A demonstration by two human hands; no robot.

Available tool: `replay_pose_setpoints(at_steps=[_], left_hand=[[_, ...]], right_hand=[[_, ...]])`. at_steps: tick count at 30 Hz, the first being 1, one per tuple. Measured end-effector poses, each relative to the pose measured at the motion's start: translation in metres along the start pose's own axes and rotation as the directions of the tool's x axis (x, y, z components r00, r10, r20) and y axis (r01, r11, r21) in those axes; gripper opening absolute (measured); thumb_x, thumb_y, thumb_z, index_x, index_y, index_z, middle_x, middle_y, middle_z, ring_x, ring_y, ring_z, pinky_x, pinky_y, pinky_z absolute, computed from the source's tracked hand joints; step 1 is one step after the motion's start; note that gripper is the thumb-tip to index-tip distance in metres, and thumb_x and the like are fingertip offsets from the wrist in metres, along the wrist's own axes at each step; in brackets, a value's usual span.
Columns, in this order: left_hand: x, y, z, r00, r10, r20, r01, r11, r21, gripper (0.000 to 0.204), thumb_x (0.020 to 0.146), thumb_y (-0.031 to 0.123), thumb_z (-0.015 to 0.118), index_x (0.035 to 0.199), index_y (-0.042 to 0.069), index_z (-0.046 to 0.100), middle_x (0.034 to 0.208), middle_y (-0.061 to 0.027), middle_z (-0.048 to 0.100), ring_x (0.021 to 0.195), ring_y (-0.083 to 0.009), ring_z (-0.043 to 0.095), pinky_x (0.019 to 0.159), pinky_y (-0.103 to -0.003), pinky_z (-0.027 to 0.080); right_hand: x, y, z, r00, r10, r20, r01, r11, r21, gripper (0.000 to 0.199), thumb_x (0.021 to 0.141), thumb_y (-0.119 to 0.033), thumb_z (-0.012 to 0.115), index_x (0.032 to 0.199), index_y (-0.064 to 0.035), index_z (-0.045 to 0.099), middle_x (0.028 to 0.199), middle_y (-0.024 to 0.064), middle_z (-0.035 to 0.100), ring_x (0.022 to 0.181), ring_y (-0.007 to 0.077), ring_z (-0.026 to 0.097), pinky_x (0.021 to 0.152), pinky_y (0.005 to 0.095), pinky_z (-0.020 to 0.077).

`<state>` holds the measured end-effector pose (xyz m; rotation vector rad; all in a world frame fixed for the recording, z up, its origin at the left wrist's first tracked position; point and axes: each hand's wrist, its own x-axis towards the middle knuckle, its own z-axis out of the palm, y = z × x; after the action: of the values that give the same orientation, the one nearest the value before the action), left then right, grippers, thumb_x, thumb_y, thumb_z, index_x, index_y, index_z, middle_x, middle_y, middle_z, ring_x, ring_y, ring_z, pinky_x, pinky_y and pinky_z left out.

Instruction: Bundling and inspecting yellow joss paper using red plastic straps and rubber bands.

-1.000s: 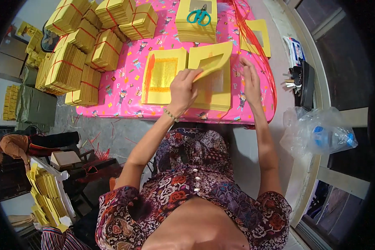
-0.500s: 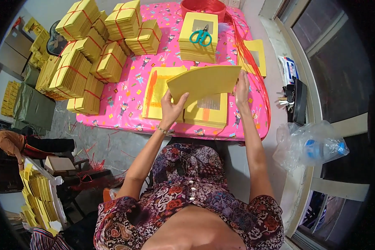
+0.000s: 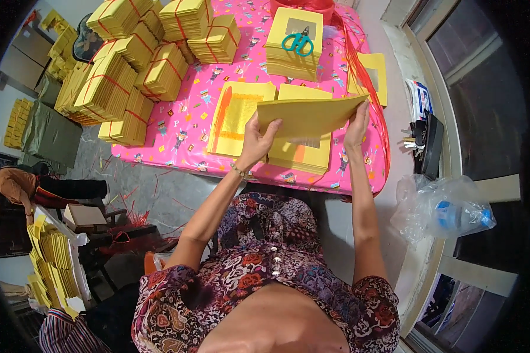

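Note:
Both hands hold up a yellow paper sheaf (image 3: 313, 115), slightly bowed and tilted; I cannot tell how many sheets it has. My left hand (image 3: 258, 138) is closed on its near left corner, thumb on top. My right hand (image 3: 357, 126) grips the right end, its fingers partly hidden. Under the sheaf lies a pile of yellow paper (image 3: 297, 160) with a greyish patch, partly covered. Beside it on the left is another yellow pile (image 3: 225, 136) with orange markings. Farther back, teal-handled scissors (image 3: 298, 45) rest on a taller yellow stack (image 3: 291, 63).
Red-tied yellow bundles (image 3: 106, 88) are heaped at the left of the pink patterned table (image 3: 182, 156). Red strings (image 3: 368, 73) trail down the right side from a red basin (image 3: 312, 7). A plastic bag (image 3: 441, 209) lies by the window. A person (image 3: 17, 191) bends at far left.
The view has shifted, so the table sits farther right and higher. The sheaf is tipped flatter and its bow is shallower; both hands keep their hold.

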<state>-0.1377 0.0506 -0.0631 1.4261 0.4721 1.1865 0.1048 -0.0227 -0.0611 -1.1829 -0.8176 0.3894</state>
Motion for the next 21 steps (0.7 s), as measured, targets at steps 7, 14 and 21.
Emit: replay_pose_setpoints(at_steps=[7,14,21], left_hand=[[0.009,0.024,0.029,0.907,-0.205,0.367,0.274,0.951,-0.145,0.038,0.092,0.019,0.064,0.122,0.000,0.052,0.107,-0.0048,0.063,0.093,-0.0104,0.059,0.082,-0.028,0.048],[0.013,0.008,0.030,0.899,-0.181,0.399,0.253,0.958,-0.137,0.046,0.090,0.016,0.067,0.130,0.003,0.049,0.117,-0.0040,0.061,0.103,-0.0116,0.057,0.090,-0.029,0.046],[0.022,0.007,0.008,0.960,-0.092,0.264,0.094,0.996,0.005,0.025,0.089,0.009,0.065,0.112,-0.001,0.060,0.098,-0.0036,0.066,0.091,-0.0098,0.060,0.082,-0.027,0.049]], right_hand=[[-0.037,-0.029,0.064,0.901,0.350,0.257,-0.432,0.786,0.442,0.042,0.097,-0.043,0.046,0.113,-0.0051,0.054,0.082,0.0019,0.059,0.081,0.0110,0.059,0.070,0.0235,0.0496],[-0.023,-0.026,0.048,0.902,0.249,0.352,-0.383,0.839,0.386,0.043,0.097,-0.042,0.046,0.115,-0.0040,0.055,0.086,0.0041,0.062,0.089,0.0139,0.062,0.079,0.0258,0.0500],[-0.001,-0.010,0.002,0.978,0.172,0.121,-0.189,0.971,0.145,0.046,0.102,-0.039,0.035,0.112,-0.0001,0.057,0.102,0.0074,0.062,0.101,0.0178,0.060,0.090,0.0330,0.0456]])
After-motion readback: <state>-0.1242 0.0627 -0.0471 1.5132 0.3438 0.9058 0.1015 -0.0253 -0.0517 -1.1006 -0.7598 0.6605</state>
